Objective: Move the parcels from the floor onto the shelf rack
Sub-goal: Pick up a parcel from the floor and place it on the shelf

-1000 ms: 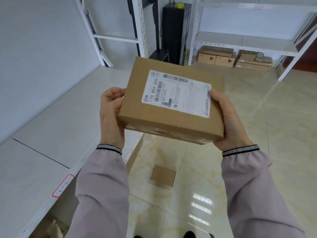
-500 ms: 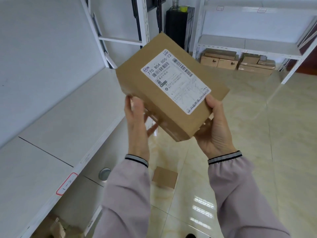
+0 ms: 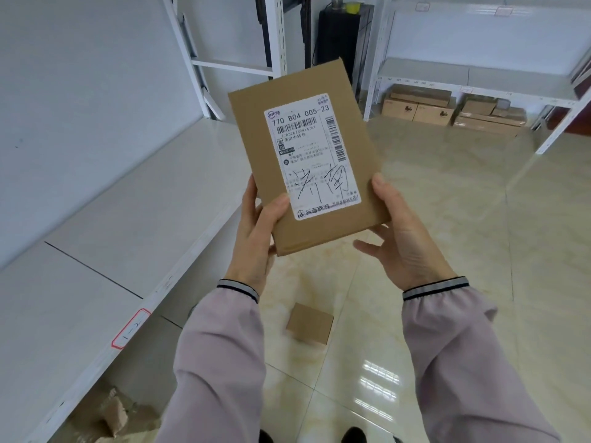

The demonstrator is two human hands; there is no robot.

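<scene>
I hold a flat brown cardboard parcel upright in front of me, its white shipping label facing me. My left hand grips its lower left corner, thumb on the label. My right hand holds the lower right edge, thumb on the side and fingers underneath. The white shelf rack runs along my left at waist height, its board bare. A smaller brown parcel lies on the tiled floor below my hands.
A second white rack stands at the far right with several cardboard boxes under its lowest shelf. A black cabinet stands at the back. Crumpled brown packaging lies under the left rack. A red-framed tag marks the shelf edge.
The parcel has turned from lying flat and tilted to standing upright with its label facing me. Both hands have shifted down to its lower corners.
</scene>
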